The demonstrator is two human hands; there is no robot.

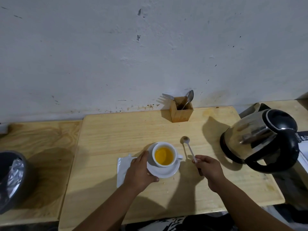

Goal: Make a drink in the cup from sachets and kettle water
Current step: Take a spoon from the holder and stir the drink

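Nearest the camera, two bare forearms reach in from 6 o'clock over the pale wooden worktop (103, 130). The left hand (139, 170) curls around the near-left rim of the white saucer (166, 172), thumb at the saucer's front edge and fingers along its left side, so this grip is closed on the saucer. Under that hand, at its 9 o'clock, lies a flat white sachet (122, 165), partly covered by the palm.

On the saucer stands the white cup (164, 154), upright, filled with yellow-orange liquid, its handle pointing to 3 o'clock. The cup sits just at 1 o'clock of the left hand.

The right hand (209, 170) is at 3 o'clock of the cup, apart from it, pinching the near end of a small teaspoon (188, 147). The spoon slants toward 11 o'clock; its bowl is close above or on the worktop, which of the two I cannot tell.

Farther right, at 2 o'clock, stands a steel-and-black electric kettle (261, 139). At the left edge, at 9 o'clock, is a dark bin (10, 180) with a plastic liner. Farthest, at 12 o'clock against the marked white wall (116, 47), a wooden cutlery holder (180, 111) carries a fork (167, 97) and a spoon (190, 95).
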